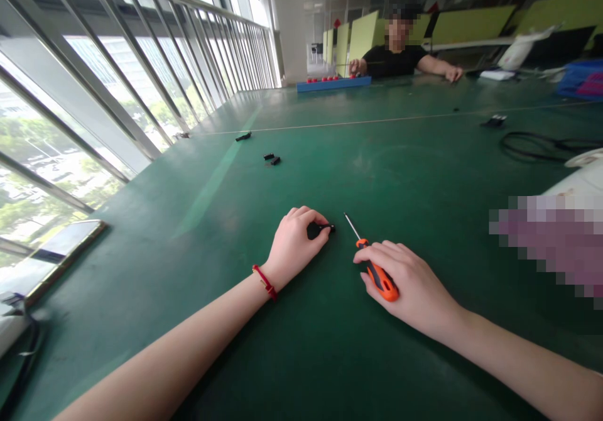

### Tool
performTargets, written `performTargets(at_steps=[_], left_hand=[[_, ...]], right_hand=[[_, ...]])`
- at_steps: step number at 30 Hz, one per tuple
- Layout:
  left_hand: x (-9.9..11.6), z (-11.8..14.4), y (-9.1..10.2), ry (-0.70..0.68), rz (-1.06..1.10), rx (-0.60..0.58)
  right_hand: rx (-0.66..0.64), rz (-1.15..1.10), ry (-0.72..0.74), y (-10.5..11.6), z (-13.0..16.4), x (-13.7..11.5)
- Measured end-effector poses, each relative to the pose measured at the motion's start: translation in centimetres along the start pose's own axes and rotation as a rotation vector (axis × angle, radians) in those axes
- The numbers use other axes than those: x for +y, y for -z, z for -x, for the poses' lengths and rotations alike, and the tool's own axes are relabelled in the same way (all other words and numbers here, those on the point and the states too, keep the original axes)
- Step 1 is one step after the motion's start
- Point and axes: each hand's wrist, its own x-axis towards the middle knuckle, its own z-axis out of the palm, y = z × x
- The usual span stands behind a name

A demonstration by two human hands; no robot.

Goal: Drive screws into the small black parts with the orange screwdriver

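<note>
On the green tabletop (301,345), my left hand (299,242) is closed around a small black part (318,229), whose tip sticks out between thumb and fingers. Its exact kind does not show. A red bracelet (265,283) circles the left wrist. To the right, my right hand (405,276) grips an orange and black screwdriver (382,281) by the handle, fingers over it and thumb beneath. The metal shaft points up and left, its tip a short way right of the black part and not touching it.
Small black pieces (276,161) and another black piece (244,136) lie farther back. A phone (61,251) rests at the left by the railing (164,31). Opposite sits a person (393,60) beside a blue rack (334,84). A black cable (532,147) curls at right.
</note>
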Motion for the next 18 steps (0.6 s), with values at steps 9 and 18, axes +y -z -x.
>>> performTargets(at_steps=[9,18], left_hand=[[-0.2,0.0,0.0,-0.018,0.018,0.008],[-0.1,0.1,0.0,-0.02,0.003,-0.002]], right_hand=[[0.016,0.011,0.011,0.0,0.2,0.0],[0.332,-0.161,-0.019,1.9,-0.1,-0.7]])
